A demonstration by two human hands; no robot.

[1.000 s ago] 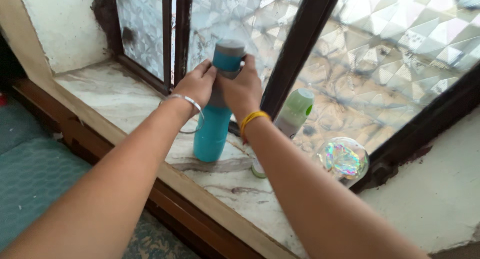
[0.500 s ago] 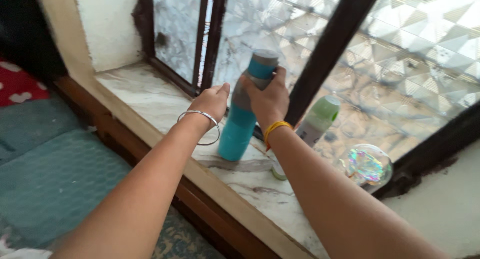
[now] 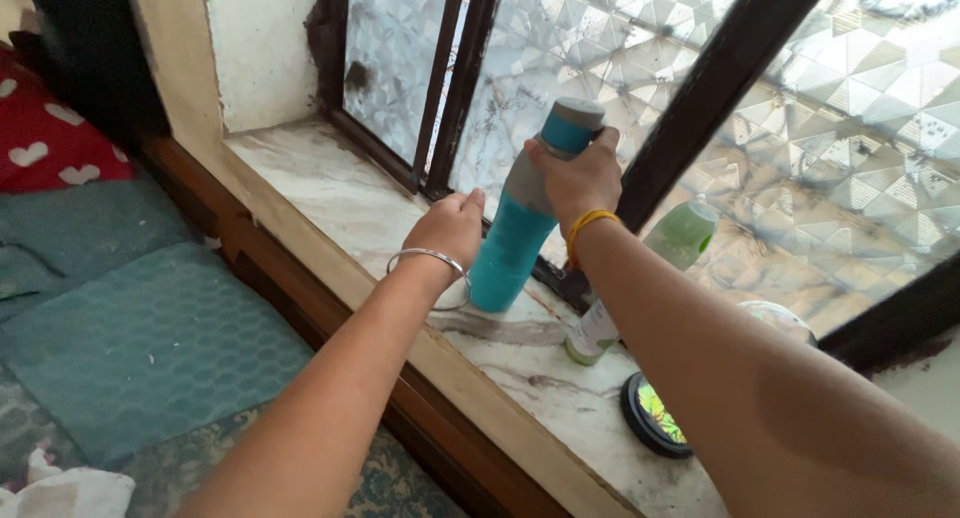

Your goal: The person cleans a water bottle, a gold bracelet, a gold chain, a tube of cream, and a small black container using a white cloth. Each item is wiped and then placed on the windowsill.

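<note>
Two hands meet a teal bottle [image 3: 520,233] on a marble windowsill [image 3: 330,193]: right hand [image 3: 575,178] closed around its neck, left hand [image 3: 450,228] loosely curled, touching its side.

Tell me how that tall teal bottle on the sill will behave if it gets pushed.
The teal bottle is tall and narrow and already leans, so it probably tips easily. Its round body would likely roll on the marble sill. It looks rigid, and the right hand grips its grey neck without denting it.
</note>
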